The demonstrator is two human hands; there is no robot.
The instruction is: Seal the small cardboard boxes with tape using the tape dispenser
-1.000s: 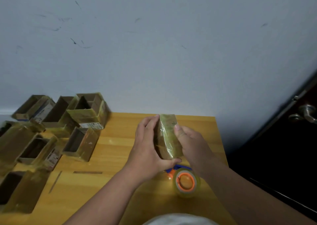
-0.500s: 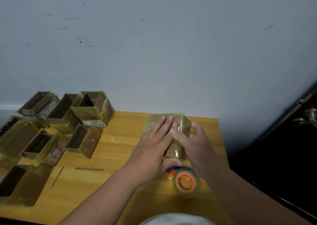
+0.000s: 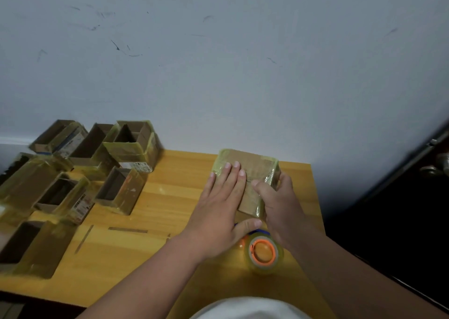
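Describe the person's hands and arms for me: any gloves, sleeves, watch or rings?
Both the left hand and right hand are bare: no gloves, rings or watch visible. Forearms are uncovered, with no sleeves in view. A white garment shows at the bottom edge.
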